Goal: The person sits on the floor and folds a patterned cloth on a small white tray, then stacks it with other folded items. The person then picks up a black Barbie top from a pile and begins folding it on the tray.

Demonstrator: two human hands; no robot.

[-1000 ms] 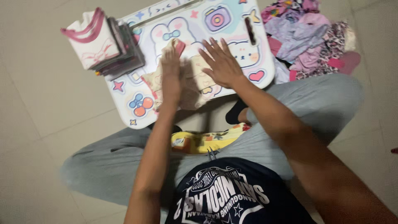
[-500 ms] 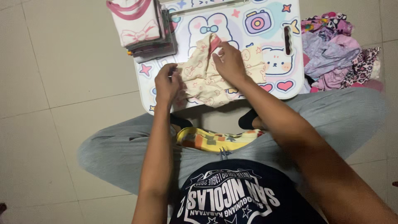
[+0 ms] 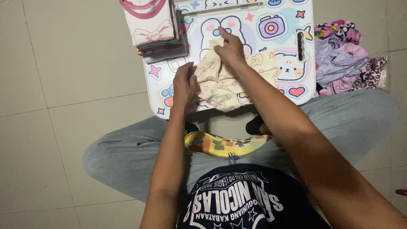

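A small cream garment with a little animal print [image 3: 227,85] lies crumpled on a low white table with cartoon pictures [image 3: 275,29]. My left hand [image 3: 185,82] grips its left edge near the table's front. My right hand [image 3: 229,48] pinches the garment's upper edge, folding it towards the table's middle. I sit cross-legged on the floor in grey trousers, with the table in front of my knees.
A stack of folded clothes [image 3: 154,27], topped by a white and pink piece, sits on the table's back left corner. A loose heap of purple and pink clothes [image 3: 343,59] lies on the tiled floor to the right. A yellow patterned cloth [image 3: 220,144] rests in my lap.
My hands went from lying flat on the garment to gripping it. My right hand has lifted the cloth's edge and carried it farther up the table; the view has shifted.
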